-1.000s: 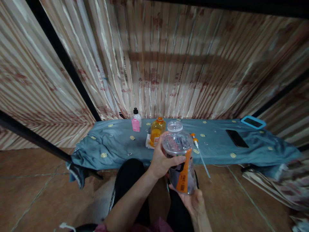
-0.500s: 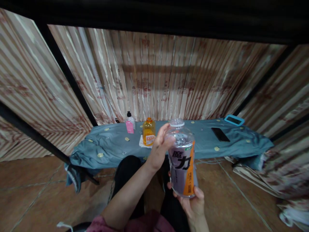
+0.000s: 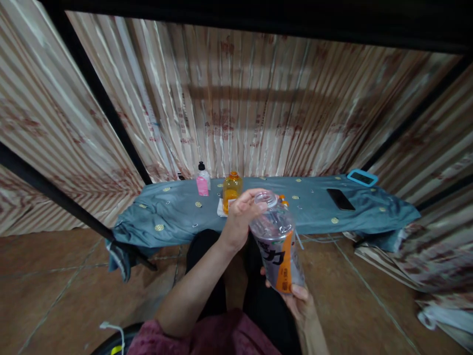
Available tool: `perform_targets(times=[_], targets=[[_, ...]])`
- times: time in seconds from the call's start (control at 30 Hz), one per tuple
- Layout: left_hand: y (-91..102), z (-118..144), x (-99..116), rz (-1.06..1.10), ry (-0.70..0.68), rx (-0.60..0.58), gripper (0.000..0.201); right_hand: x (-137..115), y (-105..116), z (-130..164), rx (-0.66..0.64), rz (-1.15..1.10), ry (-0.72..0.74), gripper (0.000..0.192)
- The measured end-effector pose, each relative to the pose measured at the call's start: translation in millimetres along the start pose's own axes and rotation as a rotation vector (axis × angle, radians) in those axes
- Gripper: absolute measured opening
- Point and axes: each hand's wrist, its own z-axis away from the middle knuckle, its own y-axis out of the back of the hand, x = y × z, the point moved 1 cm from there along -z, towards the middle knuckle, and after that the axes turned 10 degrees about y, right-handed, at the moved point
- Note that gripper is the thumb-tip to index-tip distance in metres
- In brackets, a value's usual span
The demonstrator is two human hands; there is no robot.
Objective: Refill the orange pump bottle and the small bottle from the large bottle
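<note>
Bottle [image 3: 278,246] tilted leftward since; clear, orange-labelled, seemingly uncapped; right hand [image 3: 301,301] cups base, left hand [image 3: 240,217] grips neck.

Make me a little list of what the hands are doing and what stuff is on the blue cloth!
left hand: fingers at the neck of the clear bottle, near its open mouth
right hand: holds the clear bottle from below, by its base
clear bottle: looks empty, orange and dark label, tilted, no cap on
blue cloth: covers a low table
on the cloth: pink bottle, orange bottle, black phone, blue-cased device
behind: striped curtain
floor: brown tiles
</note>
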Motion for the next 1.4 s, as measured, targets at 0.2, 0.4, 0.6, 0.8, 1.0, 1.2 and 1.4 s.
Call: perform_targets(times=[0.2,0.4,0.6,0.8,1.0,1.2,1.4], targets=[[19.4,4.4,-3.6,0.005,0.015,-0.016,0.047,1.0,-0.9,-2.4,-0.022,0.038,-0.016,0.076],[28.2,4.5,-5.8,0.069,0.017,-0.026,0.048,10.2,15.5,-7.8,-0.135,0.024,-0.027,0.065],[29.9,-2.5,-11.7,0.070,0.029,-0.014,0.047,13.2,22.1,-3.2,-0.095,0.011,-0.024,0.055],[26.3,-10.1,-21.0,0.052,0.011,0.000,0.040,15.6,23.7,-1.3,-0.019,-0.054,-0.018,0.053],[24.0,-12.5,-24.8,0.050,0.078,-0.044,0.041,19.9,30.6,0.4,-0.079,-0.143,-0.073,0.044],[20.0,-17.0,-22.1,0.113,0.151,-0.055,0.035,17.6,30.7,-8.9,-0.120,-0.179,-0.103,0.051],[19.6,-21.4,-19.7,0.158,0.173,-0.047,0.025,15.3,24.2,-17.5,-0.158,-0.211,-0.140,0.062]])
